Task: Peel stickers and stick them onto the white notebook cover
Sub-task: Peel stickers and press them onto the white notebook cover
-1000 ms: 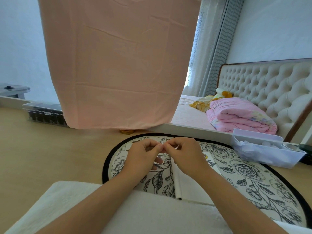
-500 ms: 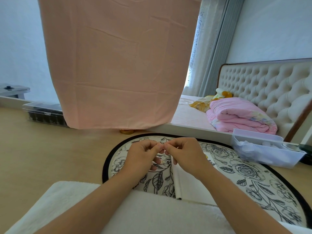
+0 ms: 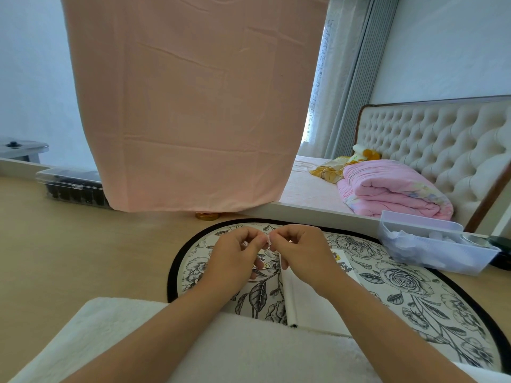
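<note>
Floral mat [image 3: 401,280]: L hand [image 3: 235,258], R hand [image 3: 304,252] pinch sticker [image 3: 267,240], mostly hidden.

A peach cloth [image 3: 193,106] hangs before pale walls [image 3: 442,45]; grey curtains [image 3: 356,78] admit daylight beside a tufted cream headboard [image 3: 431,145]; a folded pink quilt [image 3: 392,189] lies on the bed [image 3: 312,189]; a light wooden surface [image 3: 69,258] spreads below.

Your left hand [image 3: 235,261] and right hand [image 3: 301,255] are bare, and both forearms [image 3: 177,322] behind the grip are bare too, as far back as the view reaches.
</note>
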{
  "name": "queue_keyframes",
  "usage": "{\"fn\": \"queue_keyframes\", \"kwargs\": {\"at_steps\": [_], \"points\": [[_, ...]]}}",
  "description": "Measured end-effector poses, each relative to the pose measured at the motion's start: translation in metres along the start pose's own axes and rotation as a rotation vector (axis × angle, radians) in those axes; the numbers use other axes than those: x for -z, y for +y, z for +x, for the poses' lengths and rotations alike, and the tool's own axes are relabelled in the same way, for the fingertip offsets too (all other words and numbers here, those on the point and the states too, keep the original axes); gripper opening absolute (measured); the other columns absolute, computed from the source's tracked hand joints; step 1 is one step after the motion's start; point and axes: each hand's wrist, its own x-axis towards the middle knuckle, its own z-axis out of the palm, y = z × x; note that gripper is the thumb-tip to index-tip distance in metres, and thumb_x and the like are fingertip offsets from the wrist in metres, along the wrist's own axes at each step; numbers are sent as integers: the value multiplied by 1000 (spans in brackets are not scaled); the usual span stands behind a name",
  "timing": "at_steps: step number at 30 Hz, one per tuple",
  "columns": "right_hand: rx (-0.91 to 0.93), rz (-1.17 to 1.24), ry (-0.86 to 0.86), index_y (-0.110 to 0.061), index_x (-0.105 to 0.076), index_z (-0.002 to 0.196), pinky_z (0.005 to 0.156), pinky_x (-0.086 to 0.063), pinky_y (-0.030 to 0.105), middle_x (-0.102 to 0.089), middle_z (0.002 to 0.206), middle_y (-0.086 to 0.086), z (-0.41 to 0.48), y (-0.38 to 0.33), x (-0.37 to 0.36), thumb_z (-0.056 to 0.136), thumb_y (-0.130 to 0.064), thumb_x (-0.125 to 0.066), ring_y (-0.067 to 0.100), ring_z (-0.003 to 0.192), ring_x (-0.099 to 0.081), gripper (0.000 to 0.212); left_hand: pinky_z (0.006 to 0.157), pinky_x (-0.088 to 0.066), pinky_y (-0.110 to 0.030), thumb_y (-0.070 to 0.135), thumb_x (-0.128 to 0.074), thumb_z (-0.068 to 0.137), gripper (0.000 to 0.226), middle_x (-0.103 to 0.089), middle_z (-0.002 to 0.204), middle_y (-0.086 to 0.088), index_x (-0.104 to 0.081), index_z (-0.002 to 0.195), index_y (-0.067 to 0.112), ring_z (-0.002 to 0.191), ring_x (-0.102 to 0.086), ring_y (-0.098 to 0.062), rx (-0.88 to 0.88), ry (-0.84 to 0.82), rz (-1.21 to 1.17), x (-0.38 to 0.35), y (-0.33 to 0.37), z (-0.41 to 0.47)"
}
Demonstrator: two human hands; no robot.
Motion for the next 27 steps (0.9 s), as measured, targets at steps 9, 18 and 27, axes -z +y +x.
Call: {"fn": "queue_keyframes", "kwargs": {"at_steps": [9,18,27], "points": [[-61,209,-123,-17,-79,91,47,-43,25,-74,77,0,0,-5,16,89,-22,-75,13,57,-59,7,60,-59,-26,30,-58,99,9,-67,90,1,-64,95,26,82,-66,-8,-51,-75,56,-2,5,-1],[-133,240,-84,-13,-79,86,47,-43,24,-68,61,-1,8,14,66,90,-22,-74,12,55,-57,11,63,-51,-32,31,-63,94,12,-66,76,5,-64,83,36,72,-57,-10,-219,-24,353,-39,26,17],[-198,169,135,-10,-74,88,41,-38,24,-66,67,-1,17,71,164,93,-19,-71,14,45,-53,11,50,-52,-35,28,-51,100,14,-67,75,7,-54,86,26,45,-47,-2,-198,-244,423,-121,43,50]]}}
